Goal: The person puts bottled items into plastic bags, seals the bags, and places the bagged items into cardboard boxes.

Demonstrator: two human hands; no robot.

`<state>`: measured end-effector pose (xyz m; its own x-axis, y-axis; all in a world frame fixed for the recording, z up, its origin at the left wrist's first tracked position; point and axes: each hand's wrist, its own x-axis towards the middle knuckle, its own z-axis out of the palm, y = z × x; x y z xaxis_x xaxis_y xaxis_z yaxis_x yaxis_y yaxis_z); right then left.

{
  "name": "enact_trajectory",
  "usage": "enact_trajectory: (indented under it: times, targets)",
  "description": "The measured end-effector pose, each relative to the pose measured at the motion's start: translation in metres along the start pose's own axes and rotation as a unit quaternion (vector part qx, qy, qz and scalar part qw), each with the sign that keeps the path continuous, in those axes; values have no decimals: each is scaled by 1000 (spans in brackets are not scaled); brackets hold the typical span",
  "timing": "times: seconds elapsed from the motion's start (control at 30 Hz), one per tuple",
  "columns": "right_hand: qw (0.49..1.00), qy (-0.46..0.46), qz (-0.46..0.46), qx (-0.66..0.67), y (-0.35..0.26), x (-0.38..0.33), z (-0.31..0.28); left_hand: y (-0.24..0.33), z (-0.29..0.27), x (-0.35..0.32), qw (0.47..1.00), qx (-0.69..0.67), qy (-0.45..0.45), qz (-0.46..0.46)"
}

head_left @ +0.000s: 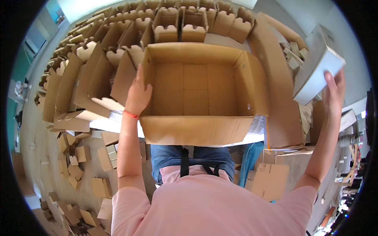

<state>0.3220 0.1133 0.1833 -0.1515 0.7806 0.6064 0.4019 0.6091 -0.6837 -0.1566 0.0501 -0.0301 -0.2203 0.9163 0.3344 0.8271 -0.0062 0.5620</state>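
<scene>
Bracing the open carton (204, 88) by its left wall, left hand (138, 94) fingers clamp the edge to steady it; right hand (334, 92) grips a grey box (317, 67) raised far right.

I see a white table (114, 125) under everything, only thin strips of its top showing at the near edge. A large open cardboard box (197, 94) sits directly on it in front of me, its flaps folded outward and its near flap hanging over the table edge. Behind and to the left of it, rows of small folded cardboard boxes (173, 25) crowd the surface, touching one another. Below the table, the floor (39, 129) is littered with flat cardboard scraps (75, 161) on my left, and a notched cardboard sheet (269, 179) lies on my right
</scene>
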Motion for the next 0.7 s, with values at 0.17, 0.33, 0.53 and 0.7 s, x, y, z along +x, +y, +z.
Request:
enact_trajectory:
  times: [0.17, 0.33, 0.53, 0.7]
  targets:
    - [966, -226, 11, 122, -27, 35, 181, -9, 3, -8, 999, 39, 17, 8]
    - [868, -318, 301, 235, 13, 10, 332, 4, 8, -10, 997, 43, 62, 2]
    - [804, -310, 439, 255, 64, -36, 407, 8, -2, -15, 998, -23, 36, -45]
    - [814, -299, 442, 230, 56, -35, 404, 17, -11, -17, 999, 4, -15, -34]
